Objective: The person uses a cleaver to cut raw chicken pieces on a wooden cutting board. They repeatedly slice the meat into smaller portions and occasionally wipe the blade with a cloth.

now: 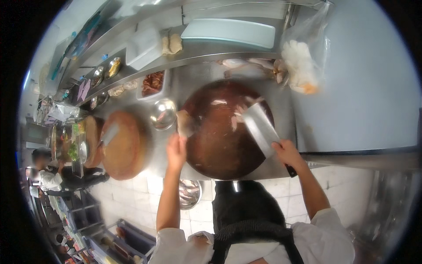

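A cleaver (260, 127) is gripped by its handle in my right hand (287, 153), its broad blade lying over the right side of a round, dark brown chopping block (221, 145). By the blade's upper edge sit several pale pink meat strips (238, 118), and a separate pale piece (219, 102) lies farther back on the wet block. My left hand (177, 151) is at the block's left edge, holding a pale, blurred piece (184, 123) that cannot be made out exactly. Just beyond that piece stands a shiny steel bowl (164, 112) with a little pink matter inside.
Left of me, another round block (123, 151) carries a cleaver (110, 133). Behind are a tub of dark meat (152, 84) and a steel shelf with a white tray (229, 33). A clear bag (301, 64) hangs right. Below stands a fish basin (190, 194). A person (49, 178) is far left.
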The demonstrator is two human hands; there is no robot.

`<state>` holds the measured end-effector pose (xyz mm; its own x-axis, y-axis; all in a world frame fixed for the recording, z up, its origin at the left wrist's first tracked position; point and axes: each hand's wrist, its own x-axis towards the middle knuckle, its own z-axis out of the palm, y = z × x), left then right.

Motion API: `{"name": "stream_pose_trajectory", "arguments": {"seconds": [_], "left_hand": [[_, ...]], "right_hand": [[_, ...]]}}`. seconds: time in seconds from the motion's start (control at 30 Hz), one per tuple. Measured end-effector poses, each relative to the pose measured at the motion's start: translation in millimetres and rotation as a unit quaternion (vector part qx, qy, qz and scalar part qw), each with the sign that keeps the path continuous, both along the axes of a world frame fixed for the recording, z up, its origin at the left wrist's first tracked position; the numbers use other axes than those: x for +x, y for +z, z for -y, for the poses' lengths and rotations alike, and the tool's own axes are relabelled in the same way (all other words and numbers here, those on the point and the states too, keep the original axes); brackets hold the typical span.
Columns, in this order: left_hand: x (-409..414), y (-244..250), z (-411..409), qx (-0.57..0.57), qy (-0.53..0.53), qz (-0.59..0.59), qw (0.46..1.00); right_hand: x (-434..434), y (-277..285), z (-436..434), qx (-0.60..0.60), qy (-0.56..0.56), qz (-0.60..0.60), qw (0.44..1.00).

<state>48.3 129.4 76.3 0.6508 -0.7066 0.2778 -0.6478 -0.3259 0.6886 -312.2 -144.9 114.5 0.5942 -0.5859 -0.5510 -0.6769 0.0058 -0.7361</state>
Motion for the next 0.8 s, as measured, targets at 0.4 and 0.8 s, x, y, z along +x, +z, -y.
{"name": "stream_pose_trajectory", "arguments": {"seconds": [0.4,0.8], "left_hand": [[31.9,-85.8,38.8,0.066,0.213,-0.389,0.894],[43.5,-99.2,52.9,0.026,0.189,-0.225,0.955]], "right_hand": [[92.3,-49.3,-35.9,0.042,0.088,0.046,0.994],[152.5,-76.4,-51.8,0.033,0.138,0.045,0.989]]}}
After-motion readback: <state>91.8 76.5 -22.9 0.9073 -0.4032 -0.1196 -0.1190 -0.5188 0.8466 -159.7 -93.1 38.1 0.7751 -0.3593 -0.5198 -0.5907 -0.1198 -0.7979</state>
